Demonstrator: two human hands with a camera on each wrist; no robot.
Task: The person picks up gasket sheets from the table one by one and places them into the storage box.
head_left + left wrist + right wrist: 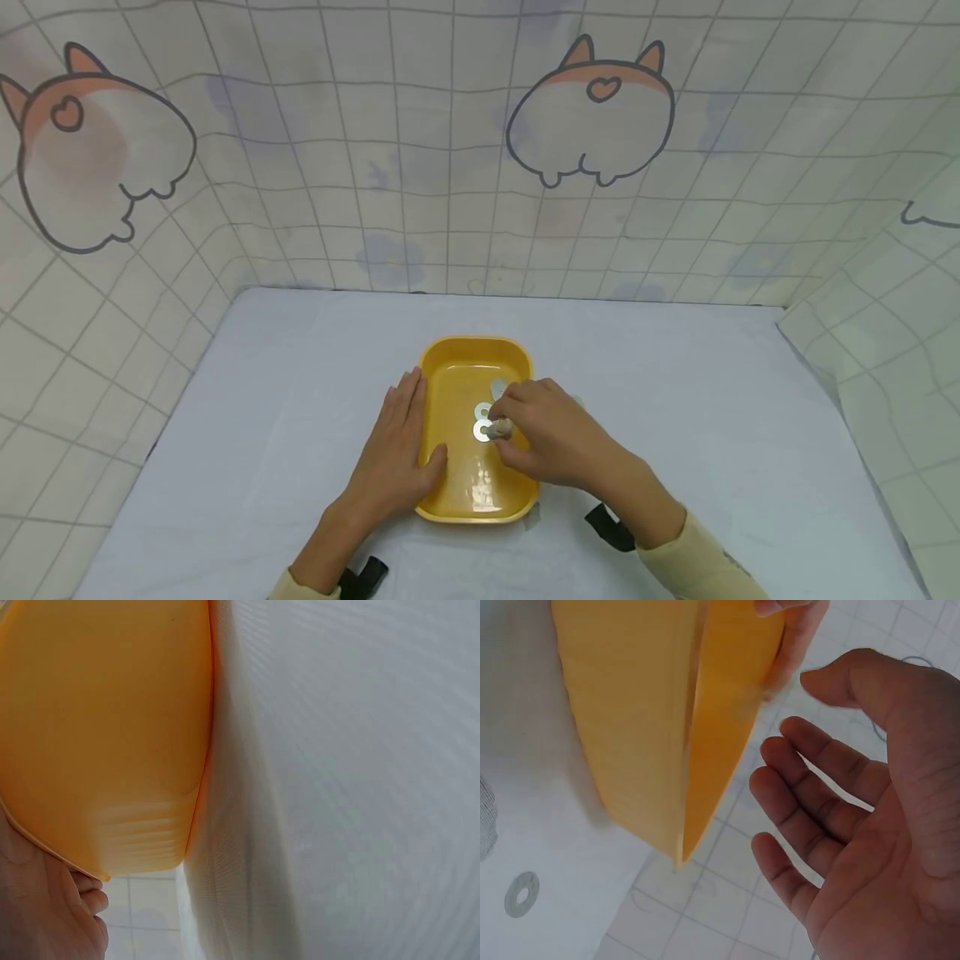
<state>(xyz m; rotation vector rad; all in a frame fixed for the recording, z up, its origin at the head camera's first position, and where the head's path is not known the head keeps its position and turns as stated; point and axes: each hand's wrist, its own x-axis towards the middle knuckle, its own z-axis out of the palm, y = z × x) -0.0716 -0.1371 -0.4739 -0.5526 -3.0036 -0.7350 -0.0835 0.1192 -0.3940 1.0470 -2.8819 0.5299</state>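
A yellow tray (459, 392) stands on the white-covered table. Two flat metal washers (477, 431) lie on its floor, with a pale disc (498, 388) farther back. My left hand (393, 458) rests along the tray's left rim, fingers straight, thumb over the inside edge. Over the tray's right side is my right hand (558, 433). A small, blurred whitish thing (500, 429) shows by its fingertips. In the right wrist view, thumb and index finger (825, 750) are apart, with a blurred pale streak (757, 701) beyond them; its kind is unclear.
A grey washer (522, 894) lies on the table outside the tray, and part of a larger grey disc (486, 817) shows at the view's edge. Grid-patterned curtain (420, 167) surrounds the table's back and sides. Black straps (611, 527) are at the wrists.
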